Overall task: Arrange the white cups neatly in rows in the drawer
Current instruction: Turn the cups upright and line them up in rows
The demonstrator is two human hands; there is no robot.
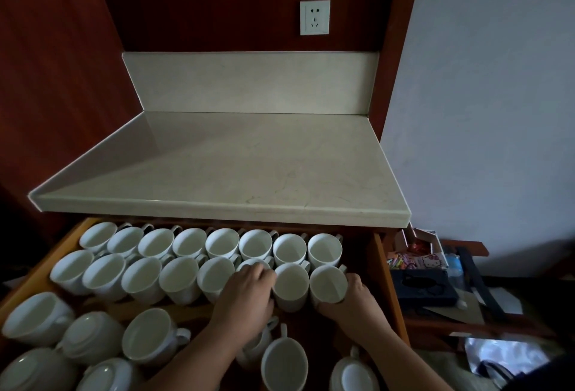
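White cups (149,339) lie loose and tipped at 6 o'clock in the drawer (384,269). Ahead, the right hand (353,300) wraps the end cup (328,284); the left hand (249,289) lies spread over another. Beyond, 8 stand aligned. A nudge could knock neighbours and chip rims.

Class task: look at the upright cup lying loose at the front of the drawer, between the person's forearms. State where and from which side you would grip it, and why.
Take the loose upright cup by its handle, which points toward the back of the drawer and stands clear. Come from above: the left hand, the right hand and nearby cups crowd its sides, so a side approach looks blocked.
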